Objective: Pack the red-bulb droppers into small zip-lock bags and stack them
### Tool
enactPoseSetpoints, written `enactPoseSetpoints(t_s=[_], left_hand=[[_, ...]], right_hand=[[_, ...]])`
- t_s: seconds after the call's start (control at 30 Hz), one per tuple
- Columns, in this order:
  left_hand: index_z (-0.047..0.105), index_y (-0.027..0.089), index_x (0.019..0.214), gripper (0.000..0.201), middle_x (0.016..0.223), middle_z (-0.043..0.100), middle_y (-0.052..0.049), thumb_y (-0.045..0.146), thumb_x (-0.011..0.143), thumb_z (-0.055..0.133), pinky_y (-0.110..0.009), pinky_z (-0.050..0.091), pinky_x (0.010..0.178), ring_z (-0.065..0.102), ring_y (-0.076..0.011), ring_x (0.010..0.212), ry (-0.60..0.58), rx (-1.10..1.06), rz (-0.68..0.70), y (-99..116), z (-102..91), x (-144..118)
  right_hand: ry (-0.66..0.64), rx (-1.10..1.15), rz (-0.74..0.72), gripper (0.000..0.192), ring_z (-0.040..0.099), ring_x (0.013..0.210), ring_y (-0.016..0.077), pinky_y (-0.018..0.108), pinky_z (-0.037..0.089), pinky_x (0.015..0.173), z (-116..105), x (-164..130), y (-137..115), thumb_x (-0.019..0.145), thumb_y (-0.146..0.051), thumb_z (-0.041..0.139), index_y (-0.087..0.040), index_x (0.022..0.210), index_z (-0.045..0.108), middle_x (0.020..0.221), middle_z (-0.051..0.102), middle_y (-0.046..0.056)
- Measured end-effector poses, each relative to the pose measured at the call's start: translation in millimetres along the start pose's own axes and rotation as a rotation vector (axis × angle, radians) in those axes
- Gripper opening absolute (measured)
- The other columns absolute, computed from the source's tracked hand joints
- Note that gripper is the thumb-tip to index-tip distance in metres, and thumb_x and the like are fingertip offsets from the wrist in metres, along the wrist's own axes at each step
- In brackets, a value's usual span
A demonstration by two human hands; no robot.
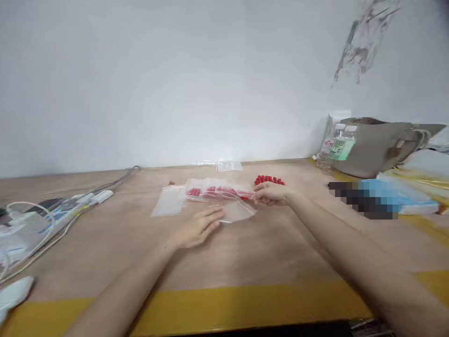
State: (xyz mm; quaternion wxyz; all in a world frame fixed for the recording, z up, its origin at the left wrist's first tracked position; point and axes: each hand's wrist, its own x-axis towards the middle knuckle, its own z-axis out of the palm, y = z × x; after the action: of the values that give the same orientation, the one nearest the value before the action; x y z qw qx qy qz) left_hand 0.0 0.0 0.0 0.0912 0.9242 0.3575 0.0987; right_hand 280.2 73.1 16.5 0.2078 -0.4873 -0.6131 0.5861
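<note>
My left hand [201,228] lies low over the table with its fingers stretched out, the tips on the left edge of a clear plastic bag [238,211]. Beyond it, several overlapping clear bags [210,191] with small red pieces inside form a row. My right hand [271,193] has its fingers drawn together at the right end of that row; what they pinch, if anything, is hidden. Just behind this hand stand loose red pieces [268,179] in a tight group. Flat clear bags [167,201] lie left of the row.
Another clear bag [229,166] lies by the wall. Cables and a power strip [101,196] are at the left. At the right stand bottles [343,145], a grey bag [375,147] and a blue-and-white pack [417,201]. Yellow tape [217,306] runs along the table's front edge.
</note>
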Motion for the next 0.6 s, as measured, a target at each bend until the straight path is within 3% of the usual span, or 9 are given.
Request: enactPoseSetpoints(t_s=[0.13, 0.3, 0.47, 0.6], left_hand=[[0.032, 0.023, 0.133, 0.049, 0.141, 0.025, -0.006, 0.045, 0.089, 0.035, -0.038, 0.022, 0.105, 0.023, -0.0219, 0.129, -0.121, -0.050, 0.074, 4.6, 11.4, 0.1], [0.033, 0.028, 0.132, 0.046, 0.142, 0.021, -0.003, 0.045, 0.089, 0.036, -0.046, 0.013, 0.106, 0.017, -0.0248, 0.131, -0.103, -0.042, 0.107, 5.4, 23.7, 4.6], [0.033, 0.029, 0.132, 0.048, 0.142, 0.023, -0.004, 0.047, 0.087, 0.039, -0.047, 0.012, 0.106, 0.020, -0.0243, 0.130, -0.075, -0.016, 0.128, 6.2, 28.6, 10.5], [0.034, 0.028, 0.131, 0.049, 0.141, 0.024, -0.005, 0.047, 0.087, 0.040, -0.045, 0.014, 0.105, 0.020, -0.0236, 0.130, -0.064, -0.004, 0.124, 6.0, 29.6, 10.8]], right_hand=[[-0.115, 0.142, -0.019, 0.030, 0.024, 0.033, -0.0012, 0.013, 0.011, 0.032, -9.3, -26.7, 12.6, 0.063, -0.020, 0.066, -0.016, 0.086, 0.047, 0.058, 0.059, -0.001], [-0.194, 0.350, -0.019, 0.039, 0.035, 0.039, 0.0002, 0.011, 0.024, 0.035, -7.8, -49.3, 35.8, 0.066, -0.018, 0.065, -0.013, 0.101, 0.051, 0.059, 0.059, -0.001], [-0.098, 0.604, -0.066, 0.034, 0.044, 0.046, 0.0021, 0.011, 0.035, 0.042, 11.3, -26.8, 52.3, 0.069, -0.011, 0.060, -0.015, 0.101, 0.050, 0.062, 0.059, -0.001], [0.012, 0.639, -0.129, 0.026, 0.046, 0.045, 0.0035, 0.013, 0.036, 0.043, 20.6, 6.6, 48.1, 0.069, -0.008, 0.056, -0.016, 0.092, 0.048, 0.059, 0.058, -0.002]])
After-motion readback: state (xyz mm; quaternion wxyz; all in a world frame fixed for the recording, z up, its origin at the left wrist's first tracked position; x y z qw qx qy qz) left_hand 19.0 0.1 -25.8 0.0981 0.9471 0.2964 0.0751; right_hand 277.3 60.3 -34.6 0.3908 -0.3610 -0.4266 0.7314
